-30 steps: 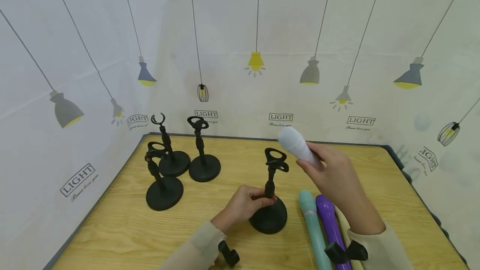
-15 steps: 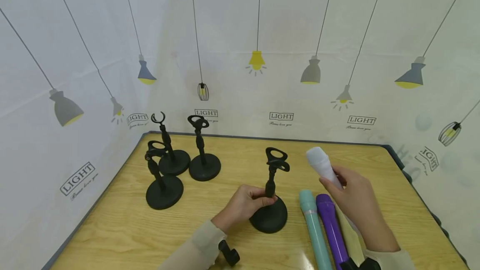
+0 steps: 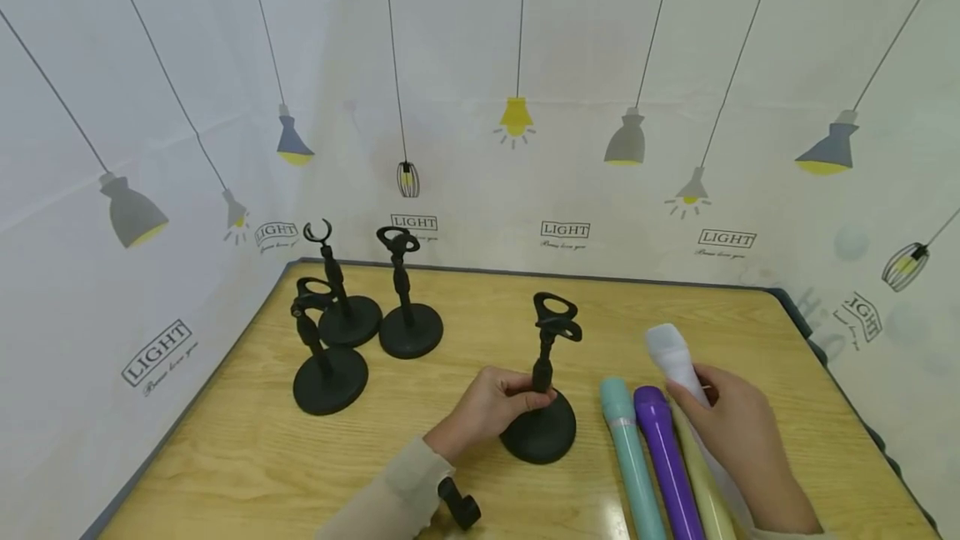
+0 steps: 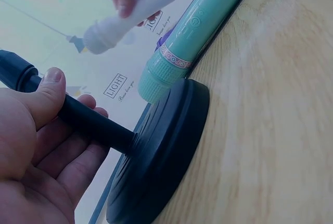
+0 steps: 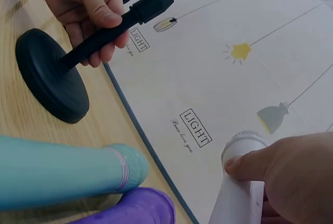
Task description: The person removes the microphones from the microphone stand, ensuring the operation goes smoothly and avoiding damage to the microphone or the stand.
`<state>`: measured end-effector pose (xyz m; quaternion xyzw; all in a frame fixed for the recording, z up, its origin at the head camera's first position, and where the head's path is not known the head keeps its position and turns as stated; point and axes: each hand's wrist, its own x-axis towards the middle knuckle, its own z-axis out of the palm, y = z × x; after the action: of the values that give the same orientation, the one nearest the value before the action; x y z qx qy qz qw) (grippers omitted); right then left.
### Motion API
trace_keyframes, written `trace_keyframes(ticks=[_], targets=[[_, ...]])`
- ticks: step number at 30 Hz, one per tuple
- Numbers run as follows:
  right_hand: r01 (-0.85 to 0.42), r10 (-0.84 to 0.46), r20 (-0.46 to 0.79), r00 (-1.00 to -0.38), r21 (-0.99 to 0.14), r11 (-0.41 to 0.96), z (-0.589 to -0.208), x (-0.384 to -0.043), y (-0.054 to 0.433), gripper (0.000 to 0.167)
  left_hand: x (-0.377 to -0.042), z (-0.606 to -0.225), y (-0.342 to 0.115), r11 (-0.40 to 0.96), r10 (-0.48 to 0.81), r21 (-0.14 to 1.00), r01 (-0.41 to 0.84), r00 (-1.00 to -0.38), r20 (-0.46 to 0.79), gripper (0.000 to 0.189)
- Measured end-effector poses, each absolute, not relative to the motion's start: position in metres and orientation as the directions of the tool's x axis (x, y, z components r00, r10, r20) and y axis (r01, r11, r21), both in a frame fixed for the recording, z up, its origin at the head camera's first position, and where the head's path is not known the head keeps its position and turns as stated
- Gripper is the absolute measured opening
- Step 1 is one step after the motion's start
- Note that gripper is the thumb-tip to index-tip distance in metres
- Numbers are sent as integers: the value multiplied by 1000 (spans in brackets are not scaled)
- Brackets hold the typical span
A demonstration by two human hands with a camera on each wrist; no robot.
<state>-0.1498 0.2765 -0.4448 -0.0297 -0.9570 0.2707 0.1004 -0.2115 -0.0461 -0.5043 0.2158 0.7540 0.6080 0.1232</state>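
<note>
In the head view my left hand (image 3: 491, 408) grips the pole of a black microphone stand (image 3: 542, 438), whose clip at the top is vacant. The left wrist view has the thumb and fingers around that pole, just above the round base. My right hand (image 3: 746, 432) holds a white microphone (image 3: 671, 352) by its body, head pointing up and away, beside the row of microphones. A teal microphone (image 3: 630, 448), a purple microphone (image 3: 667, 457) and a pale yellow microphone (image 3: 703, 473) lie side by side between the stand and my right hand.
Three more black microphone stands (image 3: 408, 332) are grouped at the table's back left. The wooden table (image 3: 247, 448) has a dark edge and meets a backdrop (image 3: 465, 157) printed with hanging lamps. A black wrist mount (image 3: 459, 502) is on the left sleeve.
My right hand has moved right and down with the white microphone, away from the stand's clip toward the other microphones. My left hand keeps its grip on the stand.
</note>
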Motion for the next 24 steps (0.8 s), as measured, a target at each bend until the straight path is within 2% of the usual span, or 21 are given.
trace_keyframes(ticks=[8,13,24], targets=[[109,192,115,-975,-506,856,-456,-141,294,59,-213,-505,-46,151,491,974,171,-868,77,19],[196,240,27,-970,-493,848,-463,-136,304,64,-213,-505,-46,156,490,972,174,-868,77,17],[285,308,-42,-951,-516,808,-478,-124,316,69,-214,-506,-47,176,488,970,171,-870,65,18]])
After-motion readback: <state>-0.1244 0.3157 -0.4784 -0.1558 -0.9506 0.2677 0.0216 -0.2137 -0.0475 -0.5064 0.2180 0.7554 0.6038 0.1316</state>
